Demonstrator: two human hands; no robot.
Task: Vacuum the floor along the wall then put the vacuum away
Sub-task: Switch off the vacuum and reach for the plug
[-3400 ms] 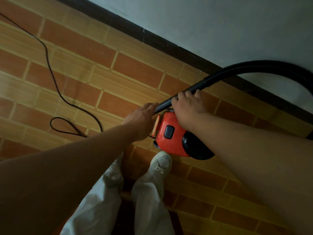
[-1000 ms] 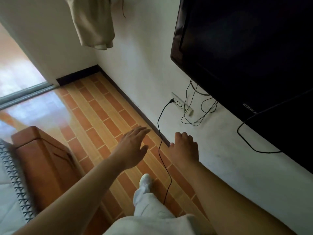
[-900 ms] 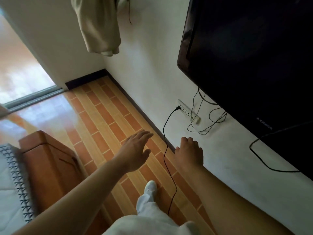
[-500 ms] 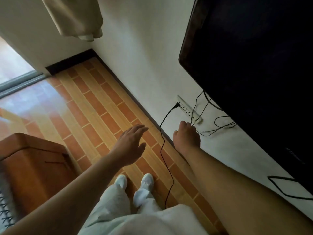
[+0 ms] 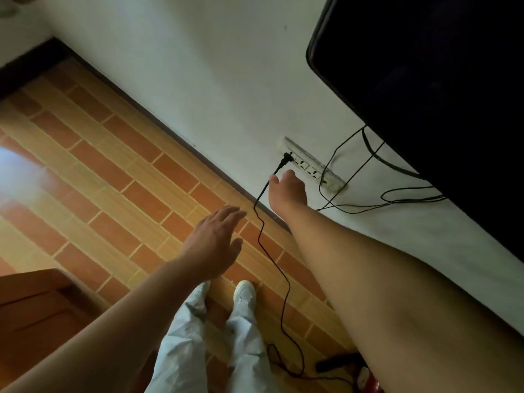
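Floor [image 5: 113, 165] lies open between skirting [image 5: 158, 129] and cabinet [image 5: 37, 307] lower left; TV [image 5: 425, 66] overhangs wall [image 5: 198, 66] at right. Right hand [image 5: 287, 191] stretches to cord [image 5: 263, 236] just below plug [image 5: 285, 160] in socket strip [image 5: 312, 167], grip cannot be told; left hand [image 5: 215, 242] hovers flat over floor, fingers [image 5: 229, 214] straight. Vacuum [image 5: 368, 377] sits at bottom edge by right forearm.

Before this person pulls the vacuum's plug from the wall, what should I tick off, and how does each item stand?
1. Plug located: ok. The plug sits in the end socket of the power strip.
2. Right hand gripping the plug: not ok, it is just below it.
3. Left hand free: ok, open above the floor.
4. Cord clear of the shoes: ok, it runs to their right.
5. Other cables out of the way: ok, they hang past the right hand.
6. Vacuum switched off: cannot tell, only a red edge shows.
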